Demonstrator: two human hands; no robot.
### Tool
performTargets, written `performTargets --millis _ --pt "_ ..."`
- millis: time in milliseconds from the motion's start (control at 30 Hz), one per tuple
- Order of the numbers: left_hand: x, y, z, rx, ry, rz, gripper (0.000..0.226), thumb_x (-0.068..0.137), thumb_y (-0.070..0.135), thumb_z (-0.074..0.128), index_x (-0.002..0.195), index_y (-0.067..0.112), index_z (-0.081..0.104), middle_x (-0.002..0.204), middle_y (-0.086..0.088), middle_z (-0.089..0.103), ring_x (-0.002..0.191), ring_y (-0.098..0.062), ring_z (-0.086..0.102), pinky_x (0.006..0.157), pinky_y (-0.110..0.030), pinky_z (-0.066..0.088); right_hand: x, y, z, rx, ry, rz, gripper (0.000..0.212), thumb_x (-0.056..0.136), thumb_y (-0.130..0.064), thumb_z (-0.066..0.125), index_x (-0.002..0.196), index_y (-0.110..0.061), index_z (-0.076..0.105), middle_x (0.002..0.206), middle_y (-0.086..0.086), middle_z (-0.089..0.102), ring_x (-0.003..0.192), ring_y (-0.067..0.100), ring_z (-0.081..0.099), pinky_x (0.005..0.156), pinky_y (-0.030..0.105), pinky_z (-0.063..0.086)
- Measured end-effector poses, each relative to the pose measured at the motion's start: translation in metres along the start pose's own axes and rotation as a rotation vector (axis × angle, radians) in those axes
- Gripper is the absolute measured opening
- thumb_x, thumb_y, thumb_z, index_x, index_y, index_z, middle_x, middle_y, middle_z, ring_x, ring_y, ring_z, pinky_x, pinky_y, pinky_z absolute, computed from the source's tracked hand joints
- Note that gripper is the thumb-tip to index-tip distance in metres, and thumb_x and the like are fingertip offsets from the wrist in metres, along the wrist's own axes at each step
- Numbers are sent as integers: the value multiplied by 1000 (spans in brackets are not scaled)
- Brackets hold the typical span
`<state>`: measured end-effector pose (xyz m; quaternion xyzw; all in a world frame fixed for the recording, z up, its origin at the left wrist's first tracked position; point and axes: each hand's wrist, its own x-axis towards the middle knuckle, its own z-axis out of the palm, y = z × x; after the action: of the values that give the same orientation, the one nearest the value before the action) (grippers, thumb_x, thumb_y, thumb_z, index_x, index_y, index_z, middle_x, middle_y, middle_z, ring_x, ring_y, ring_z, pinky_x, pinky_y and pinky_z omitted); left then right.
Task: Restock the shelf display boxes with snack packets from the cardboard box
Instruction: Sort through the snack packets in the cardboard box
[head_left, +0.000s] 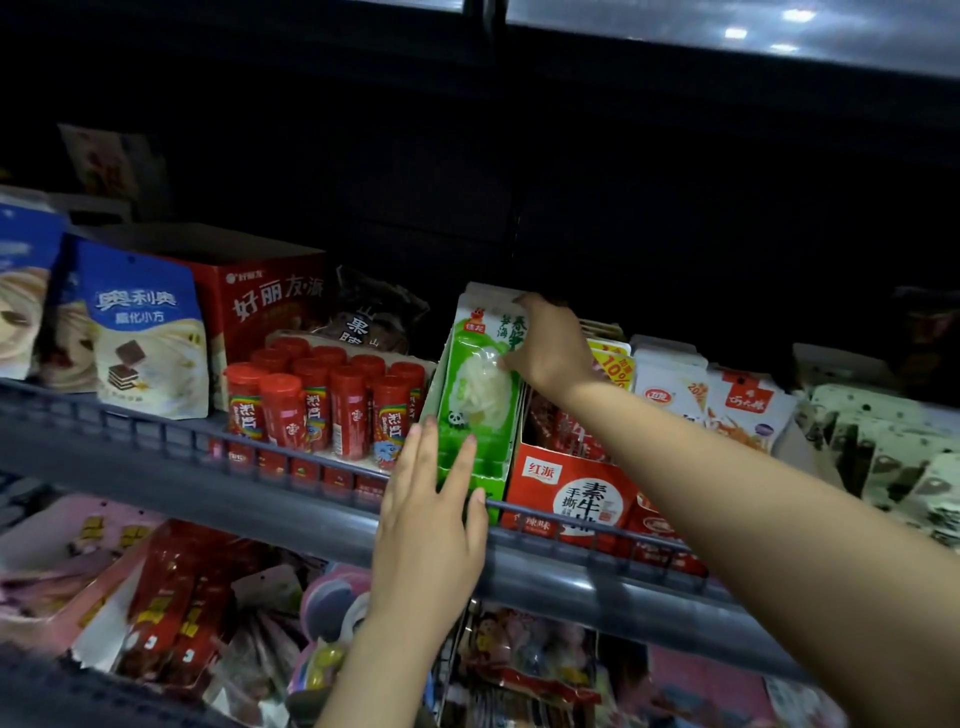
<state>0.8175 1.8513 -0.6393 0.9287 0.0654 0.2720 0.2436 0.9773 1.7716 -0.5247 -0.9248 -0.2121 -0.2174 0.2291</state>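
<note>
Mid-frame, the green display box (470, 415) already looks full of green packets (480, 379), right hand (550, 345) gripping their tops, left hand (434, 499) straight-fingered against its front; the cardboard box is unseen.

Two hands (431, 514) reach in; about ten red candy tubes (332, 400), one green display box (470, 410).

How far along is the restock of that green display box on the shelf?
Done: green packets already stand in the green display box. In hand: the right hand presses their tops while the left hand steadies the box front with straight fingers. Left: unclear, since the cardboard supply box is out of view.
</note>
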Motion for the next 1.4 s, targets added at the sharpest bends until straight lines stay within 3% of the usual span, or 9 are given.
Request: performTargets --millis 100,267,433,600,767,900,967,1133,1400 --pt "-1 0 1 -13 18 10 53 100 37 29 148 36 7 155 7 -17 137 -6 -25 108 -28 -15 1 3 1 -48 3 -6 68 74 -9 73 135 -8 44 130 18 50 114 34 53 92 40 49" --pt "0 0 2 15 7 -2 53 100 38 26 148 37 3 148 10 -26 136 -6 -28 108 -28 -12 1 6 -1 -33 5 -6 53 72 -15 77 119 -5 54 122 15 53 106 31 53 75 25 40" --pt "-2 2 0 5 -15 -1 54 100 39 26 148 38 2 150 10 -26 136 -5 -28 108 -27 -12 -17 6 -13 34 29 -4 62 81 -21 72 136 -9 46 136 15 42 120 28 48 99 27 37" --pt "-12 14 -8 -38 17 33 53 99 36 31 149 35 12 157 7 -13 138 -2 -21 108 -26 -9 -58 5 -30 170 69 26 51 84 -24 68 132 -14 53 132 7 45 119 21 48 93 18 35" --pt "-40 38 -16 -109 96 129 47 97 34 35 142 23 39 154 -1 24 141 -15 11 112 -33 4 -135 11 -55 286 130 24 41 83 -28 69 122 -17 61 111 -4 53 102 8 50 91 18 39" --pt "-78 58 -14 -155 55 112 41 95 29 42 134 18 50 141 -5 42 133 -22 32 110 -45 26 -202 27 -66 412 118 124 29 83 -25 69 111 -18 67 104 -5 61 91 6 56 83 16 44" --pt "-100 68 -9 -171 26 113 40 94 30 43 130 17 54 132 -4 49 125 -21 41 103 -43 36 -236 38 -67 487 112 190 21 83 -22 69 103 -20 68 98 -2 64 80 4 58 75 13 46" --pt "-150 87 15 -225 -108 95 38 96 30 42 129 18 54 124 -1 53 118 -18 47 98 -36 40 -321 70 -60 565 89 370 17 81 -19 71 98 -21 68 85 -2 66 76 7 60 74 17 48" --pt "-241 92 86 -264 -373 -36 35 98 27 43 130 18 52 127 -1 51 118 -18 48 99 -38 41 -441 123 -21 514 11 639 15 84 -21 68 98 -25 66 84 -7 63 71 -2 56 68 10 44"
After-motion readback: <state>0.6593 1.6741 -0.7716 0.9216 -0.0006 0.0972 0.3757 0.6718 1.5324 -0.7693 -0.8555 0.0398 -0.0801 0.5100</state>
